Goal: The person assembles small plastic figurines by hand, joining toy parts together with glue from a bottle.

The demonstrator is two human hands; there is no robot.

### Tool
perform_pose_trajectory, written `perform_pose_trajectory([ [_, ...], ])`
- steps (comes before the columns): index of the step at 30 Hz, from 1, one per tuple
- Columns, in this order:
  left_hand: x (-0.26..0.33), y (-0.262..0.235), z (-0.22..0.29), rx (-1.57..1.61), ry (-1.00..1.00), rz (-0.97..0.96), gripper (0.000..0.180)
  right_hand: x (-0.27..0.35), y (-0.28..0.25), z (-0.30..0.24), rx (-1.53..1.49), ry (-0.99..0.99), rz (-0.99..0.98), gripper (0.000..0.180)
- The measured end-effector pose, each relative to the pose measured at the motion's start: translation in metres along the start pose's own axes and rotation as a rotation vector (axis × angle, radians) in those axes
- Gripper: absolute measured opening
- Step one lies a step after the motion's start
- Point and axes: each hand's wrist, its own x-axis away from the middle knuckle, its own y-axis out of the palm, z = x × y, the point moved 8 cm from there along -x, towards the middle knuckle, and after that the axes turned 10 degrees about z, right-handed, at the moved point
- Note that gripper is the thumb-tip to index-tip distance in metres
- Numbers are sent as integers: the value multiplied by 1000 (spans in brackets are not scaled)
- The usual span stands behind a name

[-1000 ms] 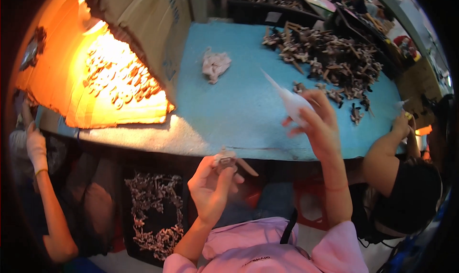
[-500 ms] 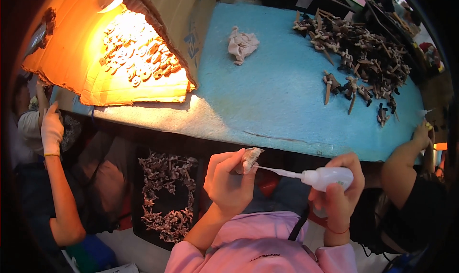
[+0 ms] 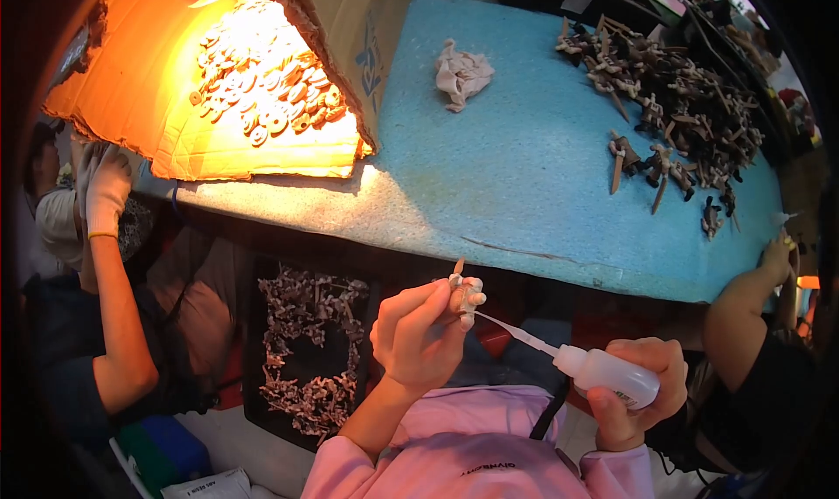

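Between the fingertips of my left hand [image 3: 414,335] is a small pale figurine [image 3: 468,300], held just below the table's near edge. A thin brown stick pokes out above it. My right hand [image 3: 642,390] is wrapped round a white squeeze bottle [image 3: 603,375], which lies tilted with its long thin nozzle [image 3: 511,329] pointing up and left. The nozzle's tip is at the figurine's lower right side; whether it touches cannot be made out. No liquid can be seen.
On the blue tabletop [image 3: 524,167] lie a crumpled cloth [image 3: 462,73] and a heap of dark figurines on sticks [image 3: 682,106]. A lit cardboard box [image 3: 166,106] holds small round pieces. A black tray [image 3: 306,350] of figurine parts sits low left. Co-workers' arms [image 3: 122,315] [image 3: 738,307] flank me.
The figurine has been turned in my left hand, so its stick now shows upward. The bottle has shifted right and down, its nozzle sloping more steeply. The left co-worker's gloved hand moved.
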Motion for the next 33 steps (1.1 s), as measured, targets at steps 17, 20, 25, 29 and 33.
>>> perform_pose_trajectory([
  [17,3,-1,0,15,32,1,32,6,7,4,41,132,-79,53],
  [20,3,-1,0,4,25,8,32,4,8,0,51,71,-114,52],
  [25,3,0,0,11,34,-16,35,1,10,-4,63,22,-117,51],
  [29,3,-2,1,3,43,-41,33,4,14,-4,23,-4,-122,49],
  [33,2,1,0,50,28,-41,32,-1,16,-9,53,-102,-239,49],
])
